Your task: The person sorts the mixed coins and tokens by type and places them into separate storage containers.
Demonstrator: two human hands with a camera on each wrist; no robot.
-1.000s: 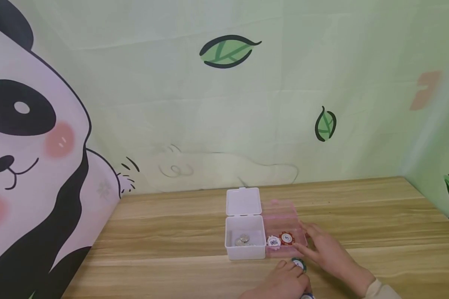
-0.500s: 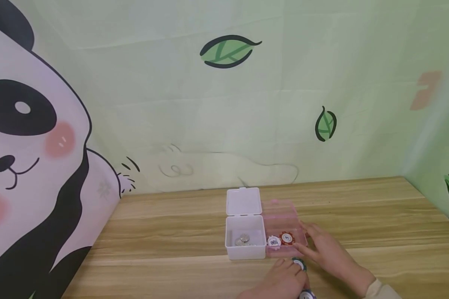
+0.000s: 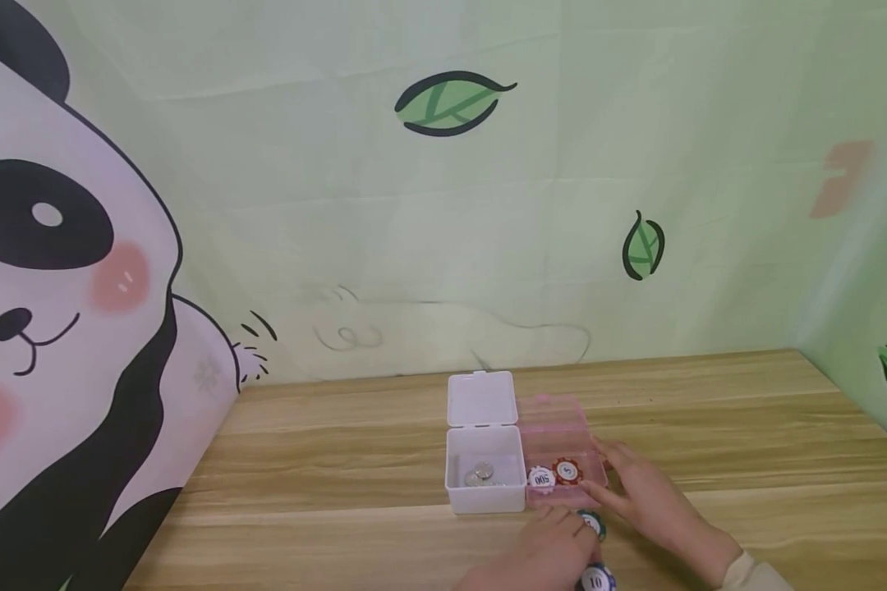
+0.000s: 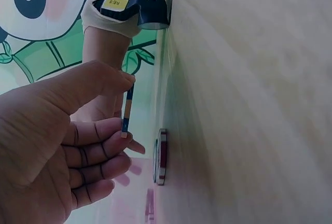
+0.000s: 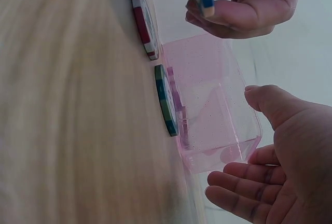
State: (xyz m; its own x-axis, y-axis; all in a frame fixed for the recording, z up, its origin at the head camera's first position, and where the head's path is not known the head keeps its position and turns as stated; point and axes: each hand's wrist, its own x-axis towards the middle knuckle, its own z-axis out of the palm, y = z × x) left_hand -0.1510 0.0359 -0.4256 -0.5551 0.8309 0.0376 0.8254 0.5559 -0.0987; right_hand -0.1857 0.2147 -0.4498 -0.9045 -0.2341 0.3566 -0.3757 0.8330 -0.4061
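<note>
My left hand pinches a blue poker chip marked 10 between thumb and fingertip. In the left wrist view that chip is edge-on, raised off the table. A green chip lies flat before the pink box, beside the left fingers. A red-edged chip lies near it in the right wrist view, hidden from the head view. My right hand rests at the right side of the open pink clear box, thumb at its front corner. Inside are a white 500 chip and a red chip.
Against the pink box's left side stands a white box with its lid up and several silver coins inside. Both boxes stand on the wooden table. A panda-printed cloth hangs behind.
My left hand has slid a little to the left with the blue chip, so more of the chip shows. The right hand and both boxes stay where they were.
</note>
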